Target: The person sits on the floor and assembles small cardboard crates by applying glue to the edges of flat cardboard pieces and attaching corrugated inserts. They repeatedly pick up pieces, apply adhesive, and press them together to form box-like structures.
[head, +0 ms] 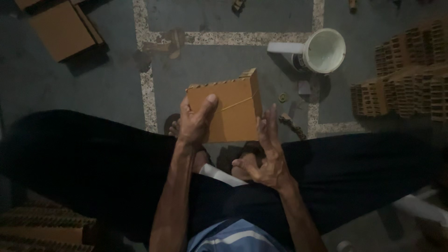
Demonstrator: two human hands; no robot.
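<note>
Left hand is raised with fingers curled forward; right hand is spread, fingers loosely splayed.

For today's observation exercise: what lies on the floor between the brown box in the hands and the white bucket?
In the head view, only a bare stretch of grey floor separates box from bucket.

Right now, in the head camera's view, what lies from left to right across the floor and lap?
Flat cardboard piece → left hand → brown box → right hand → white bucket → stacked brown boxes.
</note>
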